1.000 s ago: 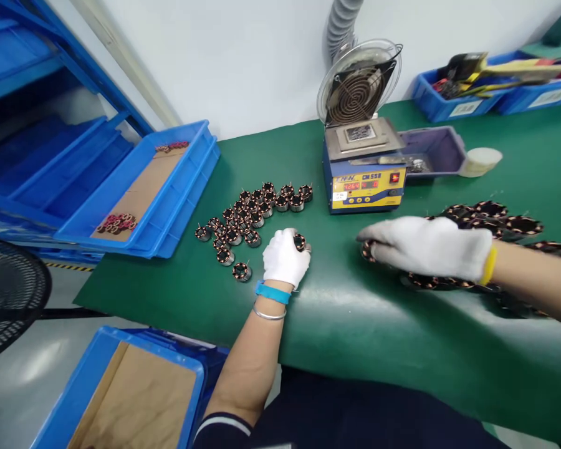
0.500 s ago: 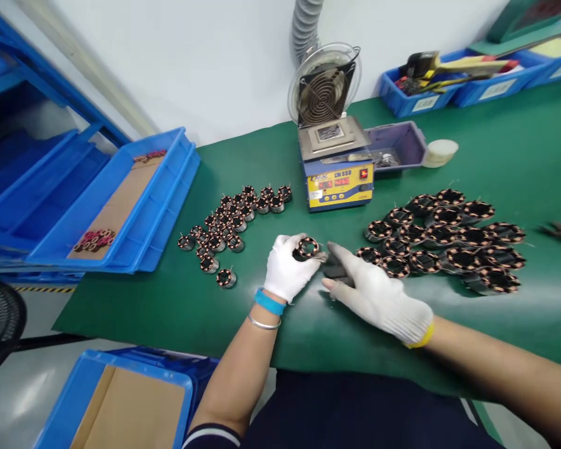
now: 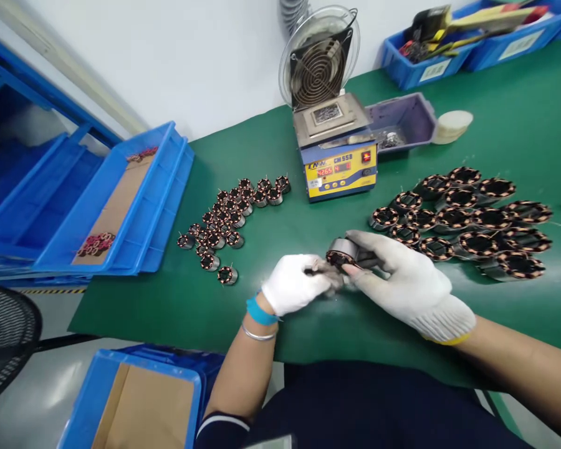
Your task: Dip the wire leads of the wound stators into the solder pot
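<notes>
You are holding the wound ring in your right hand, in front of the yellow-fronted machine, ideally steadying it by its metal side to spare the copper, while your left hand is sitting just beside it, its grip too blurred to tell.

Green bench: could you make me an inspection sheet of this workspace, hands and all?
Surface: green bench top, shiny in places.
Parts: one copper-wound ring held tipped; left cluster of rings; right cluster of rings.
Clutter: purple tray with small shiny pieces; pale round stack; blue tool bin.
Grip: right hand holds the ring; left hand beside it, fingertips blurred, contact unclear.
Cables: no clear one seen; grey hose behind the machine.
Surroundings: machine display lit; blue crate at left; black mesh fan lower left.
</notes>
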Demonstrator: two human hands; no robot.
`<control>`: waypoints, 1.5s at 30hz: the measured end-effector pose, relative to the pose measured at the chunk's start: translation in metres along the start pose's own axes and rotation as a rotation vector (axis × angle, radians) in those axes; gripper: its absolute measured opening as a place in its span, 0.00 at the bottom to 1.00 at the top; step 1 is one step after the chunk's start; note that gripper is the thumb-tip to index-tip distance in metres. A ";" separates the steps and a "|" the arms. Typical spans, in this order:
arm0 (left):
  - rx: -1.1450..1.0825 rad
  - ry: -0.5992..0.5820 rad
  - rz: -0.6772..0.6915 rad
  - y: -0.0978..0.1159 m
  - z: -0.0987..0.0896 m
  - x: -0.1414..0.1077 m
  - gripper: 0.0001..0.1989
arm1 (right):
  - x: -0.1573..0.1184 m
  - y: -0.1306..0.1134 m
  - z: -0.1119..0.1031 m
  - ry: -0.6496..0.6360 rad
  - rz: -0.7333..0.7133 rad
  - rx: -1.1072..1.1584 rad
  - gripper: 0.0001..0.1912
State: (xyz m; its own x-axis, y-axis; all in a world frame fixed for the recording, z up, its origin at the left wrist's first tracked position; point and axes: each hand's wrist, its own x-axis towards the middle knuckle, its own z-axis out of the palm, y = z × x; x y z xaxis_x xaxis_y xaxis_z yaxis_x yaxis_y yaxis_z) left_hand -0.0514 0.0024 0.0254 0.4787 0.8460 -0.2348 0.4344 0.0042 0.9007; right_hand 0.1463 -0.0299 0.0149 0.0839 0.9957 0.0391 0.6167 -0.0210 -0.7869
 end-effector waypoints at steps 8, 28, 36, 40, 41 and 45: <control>-0.312 0.299 0.145 0.009 -0.001 0.001 0.21 | -0.002 -0.004 -0.003 0.013 -0.003 0.137 0.27; -0.425 0.394 0.221 0.011 0.025 -0.015 0.17 | -0.001 -0.008 -0.003 -0.036 0.098 0.361 0.29; -0.605 0.675 0.179 0.004 0.026 0.005 0.19 | 0.058 -0.025 -0.035 0.080 -0.031 0.042 0.28; -0.292 0.459 0.148 -0.004 0.040 0.017 0.08 | 0.145 -0.058 -0.069 0.172 -0.137 -0.413 0.27; -0.205 0.432 0.157 -0.005 0.042 0.019 0.06 | 0.167 -0.066 -0.075 0.190 -0.143 -0.503 0.28; -0.033 0.411 0.168 -0.008 0.042 0.022 0.03 | 0.232 -0.083 -0.083 0.180 -0.088 -0.698 0.39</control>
State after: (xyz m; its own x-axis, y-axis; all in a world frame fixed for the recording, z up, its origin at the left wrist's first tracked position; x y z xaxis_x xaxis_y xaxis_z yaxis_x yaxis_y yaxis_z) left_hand -0.0126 -0.0018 -0.0023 0.1948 0.9780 0.0750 0.3487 -0.1405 0.9267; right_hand 0.1801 0.1955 0.1405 0.1015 0.9673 0.2323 0.9779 -0.0542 -0.2017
